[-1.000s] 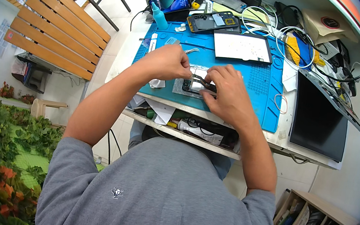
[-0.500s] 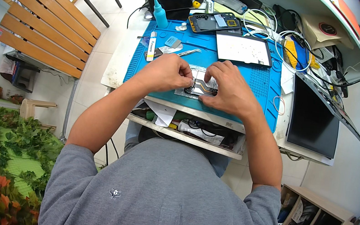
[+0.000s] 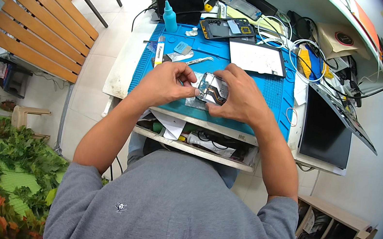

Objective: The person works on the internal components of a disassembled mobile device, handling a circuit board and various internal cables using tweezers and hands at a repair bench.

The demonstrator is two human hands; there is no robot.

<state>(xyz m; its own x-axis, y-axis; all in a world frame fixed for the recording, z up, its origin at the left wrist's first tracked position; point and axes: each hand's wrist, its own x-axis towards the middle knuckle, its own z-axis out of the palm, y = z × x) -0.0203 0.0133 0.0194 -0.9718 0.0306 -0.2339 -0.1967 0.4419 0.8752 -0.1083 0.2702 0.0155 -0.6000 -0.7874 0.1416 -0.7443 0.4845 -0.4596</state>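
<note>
An opened phone (image 3: 215,91), with a green-blue circuit board at its left end and a dark ribbon cable across a silvery face, is held tilted over the blue work mat (image 3: 183,107). Its upper and lower edges lie between the fingers and thumb of my right hand (image 3: 247,97), closed on it. At the phone's left end is my left hand (image 3: 163,84), fingers bent and apart from the thumb, whose tip is at the board. Nothing shows between them. Silvery wrap (image 3: 194,102) lies under the phone. Tweezers (image 3: 199,61) rest behind my left hand.
A light-blue bottle (image 3: 170,18) and a white-and-yellow tube (image 3: 160,52) stand or lie at the mat's left. Behind are a phone frame (image 3: 227,28) and a white panel (image 3: 257,58). Tangled cables (image 3: 318,64) and a dark screen (image 3: 326,128) are at right. An open drawer (image 3: 192,150) juts out below.
My right hand has tilted the phone up, so the circuit board shows more. My left hand has drawn back slightly left, its thumb and fingers farther apart. The head view has shifted a little.
</note>
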